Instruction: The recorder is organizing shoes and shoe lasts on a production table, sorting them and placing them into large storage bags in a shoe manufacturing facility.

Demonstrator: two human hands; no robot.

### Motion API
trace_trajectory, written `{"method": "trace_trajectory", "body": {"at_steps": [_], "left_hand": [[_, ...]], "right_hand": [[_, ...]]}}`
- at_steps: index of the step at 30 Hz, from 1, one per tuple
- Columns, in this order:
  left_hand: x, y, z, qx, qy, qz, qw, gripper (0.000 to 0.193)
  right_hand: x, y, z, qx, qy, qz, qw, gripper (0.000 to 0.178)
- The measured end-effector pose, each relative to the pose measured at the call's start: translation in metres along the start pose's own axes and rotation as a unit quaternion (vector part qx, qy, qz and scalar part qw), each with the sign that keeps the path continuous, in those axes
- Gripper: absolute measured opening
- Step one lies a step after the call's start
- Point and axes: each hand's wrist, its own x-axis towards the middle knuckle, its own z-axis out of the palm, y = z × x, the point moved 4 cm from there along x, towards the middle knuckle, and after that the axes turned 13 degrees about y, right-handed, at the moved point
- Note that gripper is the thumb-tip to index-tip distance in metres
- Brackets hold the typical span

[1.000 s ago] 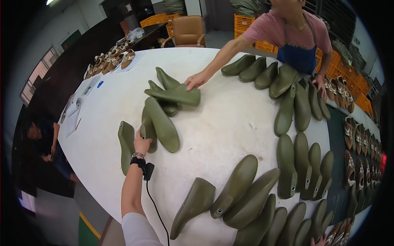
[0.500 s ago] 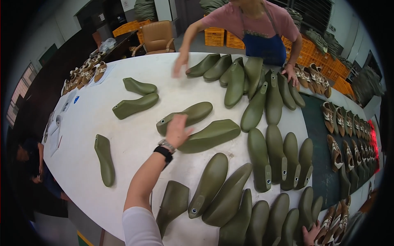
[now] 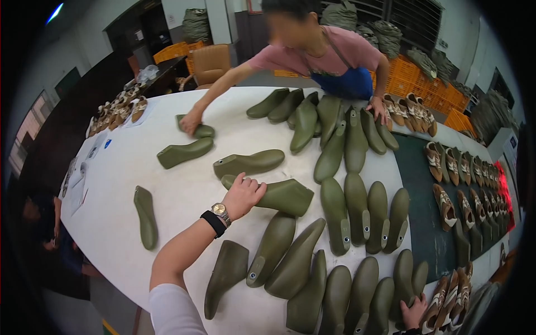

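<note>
My left hand, with a watch and a black band on the wrist, is closed over a green shoe last lying on its side on the white table. Just beyond it lies another green last. At the lower right my right hand has its fingers curled against an upright-looking green last at the end of the near row. Several more lasts lie between my two hands. Across the table a person's hand rests on a last.
The white table carries rows of lasts on its right half and a lone last at left. Brown-and-white shoes stand on a green mat. Papers lie along the left edge; orange crates are stacked behind.
My left hand has gone from open above the lasts to closed on the nearer one, which has turned. The person opposite has leaned in and reached left to a last. My view has shifted slightly.
</note>
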Motion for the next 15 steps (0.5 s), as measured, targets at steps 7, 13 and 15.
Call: {"method": "trace_trajectory", "body": {"at_steps": [7,13,15], "left_hand": [[-0.005,0.045,-0.104,-0.255,-0.053,-0.112,0.959,0.052],[-0.049,0.030,-0.089,-0.421,-0.078,-0.361,0.828,0.062],[-0.126,-0.043,-0.052,-0.216,0.062,-0.454,0.862,0.059]], "right_hand": [[0.001,-0.037,-0.037,-0.041,-0.003,-0.093,0.995,0.045],[0.001,-0.024,-0.021,-0.019,0.017,-0.083,0.996,0.044],[0.004,-0.027,-0.019,0.001,0.003,-0.073,0.997,0.044]]}}
